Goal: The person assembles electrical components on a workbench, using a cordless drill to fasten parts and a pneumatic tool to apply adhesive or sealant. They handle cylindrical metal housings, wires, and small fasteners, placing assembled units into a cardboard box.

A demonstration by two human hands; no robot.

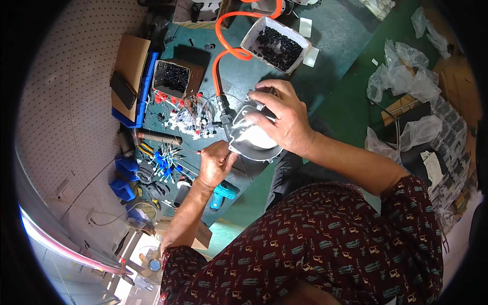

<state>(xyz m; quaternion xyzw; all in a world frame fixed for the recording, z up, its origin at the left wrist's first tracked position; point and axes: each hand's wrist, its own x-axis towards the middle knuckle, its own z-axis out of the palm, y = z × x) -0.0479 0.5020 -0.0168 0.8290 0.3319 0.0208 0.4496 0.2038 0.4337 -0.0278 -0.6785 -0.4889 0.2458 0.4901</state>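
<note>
A shiny silver-grey metal housing [256, 138] with a bright, glaring inner face is held over the edge of the green bench. My left hand [215, 161] is closed at its lower left rim, the thumb pressed against the edge. From the right, my right hand [288, 118] curls its fingers over the upper part of the housing. A small dark part under those fingers is mostly hidden. Just left of the housing lies a black air gun [224, 109] joined to an orange coiled hose [217, 66].
White-and-red connector wires [190, 119], blue-tipped wires [165, 161] and a teal power tool [222, 194] lie on the bench. Beyond are a box of black small parts [279, 48] and a carton of dark screws [173, 76]. Plastic bags [406, 71] lie at right.
</note>
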